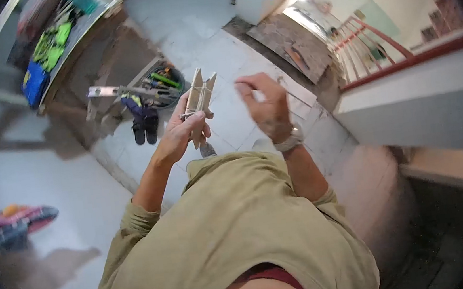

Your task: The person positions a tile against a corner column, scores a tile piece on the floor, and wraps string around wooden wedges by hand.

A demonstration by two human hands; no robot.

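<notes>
My left hand point(178, 134) grips a flat wooden string winder point(199, 101) with notched ends, held up in front of my chest. Thin pale string point(198, 113) is wrapped around its middle. To the right, apart from the winder, hovers my right hand point(268, 105), its thumb and curled fingers closed toward each other. Whether a strand lies in that pinch is too fine to make out. A watch point(290, 138) is on the right wrist.
A dark bucket of tools point(171, 94) stands on the tiled floor point(197, 40) ahead, beside a spirit level point(102, 91) and dark gloves point(144, 123). A workbench point(80, 47) is at upper left. Red railings point(382, 67) run along the right, near a stone slab point(294, 46).
</notes>
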